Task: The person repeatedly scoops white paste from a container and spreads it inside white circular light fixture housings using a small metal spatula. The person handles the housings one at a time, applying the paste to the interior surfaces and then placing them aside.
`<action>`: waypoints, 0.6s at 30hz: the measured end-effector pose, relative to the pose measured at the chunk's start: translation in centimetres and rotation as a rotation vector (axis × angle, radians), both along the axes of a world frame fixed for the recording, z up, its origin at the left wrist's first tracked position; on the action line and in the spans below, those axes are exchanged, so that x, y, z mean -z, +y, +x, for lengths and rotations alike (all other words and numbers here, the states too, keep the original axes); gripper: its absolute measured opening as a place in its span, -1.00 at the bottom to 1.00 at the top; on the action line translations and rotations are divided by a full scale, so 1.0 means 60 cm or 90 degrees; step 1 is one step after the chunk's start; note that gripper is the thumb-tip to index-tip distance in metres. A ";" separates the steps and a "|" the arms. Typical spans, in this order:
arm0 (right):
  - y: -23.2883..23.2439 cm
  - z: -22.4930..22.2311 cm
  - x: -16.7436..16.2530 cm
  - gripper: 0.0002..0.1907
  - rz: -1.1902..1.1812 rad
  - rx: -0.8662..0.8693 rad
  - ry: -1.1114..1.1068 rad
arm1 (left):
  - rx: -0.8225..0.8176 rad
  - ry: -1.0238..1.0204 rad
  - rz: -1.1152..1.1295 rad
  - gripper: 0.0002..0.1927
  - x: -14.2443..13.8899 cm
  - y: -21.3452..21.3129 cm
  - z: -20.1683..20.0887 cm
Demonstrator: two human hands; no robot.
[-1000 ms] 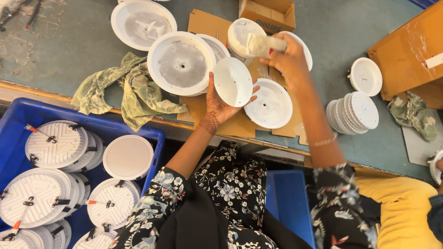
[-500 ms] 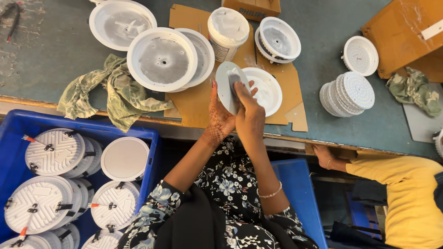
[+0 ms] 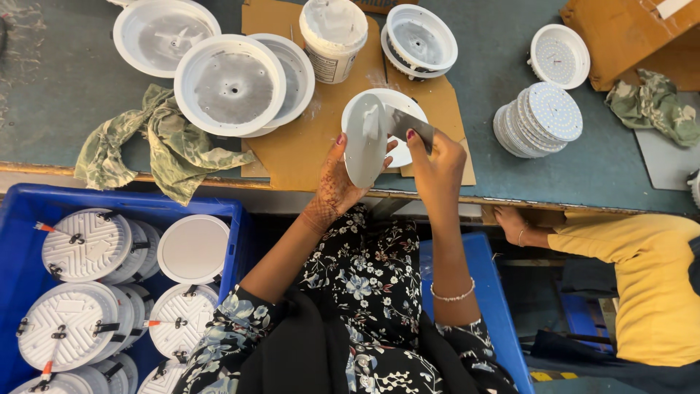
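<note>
Fingers of the left hand (image 3: 337,182) curl around the lower edge of a round white disc (image 3: 364,138), holding it tilted on edge above the cardboard sheet (image 3: 292,149). Right hand (image 3: 436,160) pinches a flat metal scraper (image 3: 408,125), its blade laid against the disc's face. Nearer than the cardboard, to its left, a blue crate (image 3: 22,211) holds stacked round white lamp housings (image 3: 86,244). Beside the cardboard's left edge lies a crumpled camouflage rag (image 3: 171,149). On the cardboard's far end stands a white tub (image 3: 334,29), with large white round housings (image 3: 230,84) left of it. Right of the cardboard sits a stack of dotted white discs (image 3: 539,120). Another person's yellow sleeve (image 3: 634,255) shows lower right.
</note>
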State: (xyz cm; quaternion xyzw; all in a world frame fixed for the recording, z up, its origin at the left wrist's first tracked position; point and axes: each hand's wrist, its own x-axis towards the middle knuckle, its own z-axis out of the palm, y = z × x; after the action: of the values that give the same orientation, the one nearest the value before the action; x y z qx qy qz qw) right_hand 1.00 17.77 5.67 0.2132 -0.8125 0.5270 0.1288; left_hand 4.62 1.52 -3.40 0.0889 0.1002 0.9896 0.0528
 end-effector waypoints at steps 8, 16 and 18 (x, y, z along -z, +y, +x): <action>-0.002 0.001 -0.012 -0.83 -0.098 0.014 -0.125 | -0.041 0.043 -0.254 -0.19 -0.028 0.017 0.015; -0.030 0.081 -0.015 -0.78 -0.125 -0.007 -0.055 | -0.046 -0.033 -0.259 -0.27 -0.037 0.033 0.015; -0.025 0.086 -0.011 -0.79 -0.094 -0.037 0.023 | -0.025 -0.078 -0.168 -0.30 -0.037 0.030 0.014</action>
State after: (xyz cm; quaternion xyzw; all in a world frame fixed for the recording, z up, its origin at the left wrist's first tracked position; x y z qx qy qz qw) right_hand 6.16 16.25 6.34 0.2356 -0.7628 0.5849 0.1433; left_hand 5.45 3.33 -1.16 0.0186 0.2279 0.9722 0.0506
